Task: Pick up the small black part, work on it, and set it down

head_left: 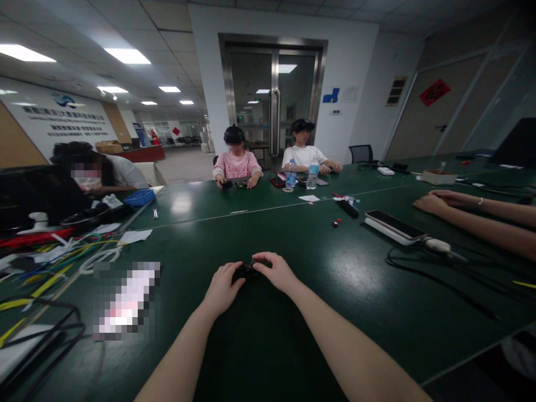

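On the green counter in the head view, dead centre and just past the forearms, sat a small black gadget, too dark to make out properly. The left hand gripped it from one side and the right hand curled over it from the other, fingertips nearly meeting. Off to the right, a phone lay on a white block, near a co-worker's arms. Two bottles stood well away across the counter.

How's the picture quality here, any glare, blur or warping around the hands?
Head view: dim, ceiling lights blown out, glare patches on the green table, fisheye bending at edges; left hand and right hand sharp, the small dark object they grip lost in shadow.
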`<action>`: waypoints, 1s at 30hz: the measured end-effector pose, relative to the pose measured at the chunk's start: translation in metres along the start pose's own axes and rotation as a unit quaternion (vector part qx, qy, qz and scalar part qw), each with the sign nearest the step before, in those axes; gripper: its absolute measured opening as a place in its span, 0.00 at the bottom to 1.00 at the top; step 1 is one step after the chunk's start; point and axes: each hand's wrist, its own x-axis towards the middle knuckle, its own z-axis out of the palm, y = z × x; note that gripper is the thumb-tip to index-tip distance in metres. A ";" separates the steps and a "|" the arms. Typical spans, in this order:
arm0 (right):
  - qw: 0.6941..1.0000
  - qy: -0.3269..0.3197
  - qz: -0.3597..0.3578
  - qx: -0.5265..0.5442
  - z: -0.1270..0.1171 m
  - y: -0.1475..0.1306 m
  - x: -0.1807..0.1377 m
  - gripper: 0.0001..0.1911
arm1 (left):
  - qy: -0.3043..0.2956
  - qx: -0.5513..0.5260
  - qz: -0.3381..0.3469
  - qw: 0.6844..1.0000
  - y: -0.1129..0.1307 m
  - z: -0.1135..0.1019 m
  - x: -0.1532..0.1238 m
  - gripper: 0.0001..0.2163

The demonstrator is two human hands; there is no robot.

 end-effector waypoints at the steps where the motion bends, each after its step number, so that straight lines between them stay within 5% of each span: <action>1: 1.000 -0.003 -0.015 -0.016 0.000 -0.002 -0.001 0.14 | 0.000 0.001 0.001 1.000 0.000 0.000 0.000 0.20; 12: 0.970 -0.069 -0.088 -0.215 0.007 -0.001 -0.002 0.12 | 0.016 0.014 0.026 0.999 -0.004 0.005 0.002 0.18; 19: 0.960 -0.067 -0.101 -0.251 0.009 -0.001 -0.004 0.12 | 0.021 0.014 0.033 0.999 -0.006 0.007 0.002 0.19; 25: 0.972 -0.070 -0.070 -0.211 0.008 -0.003 -0.007 0.14 | 0.012 0.009 0.018 1.000 -0.005 0.006 0.002 0.19; 30: 0.996 -0.056 -0.023 -0.060 0.000 -0.001 -0.006 0.18 | -0.004 -0.002 0.000 1.000 -0.003 0.003 0.001 0.20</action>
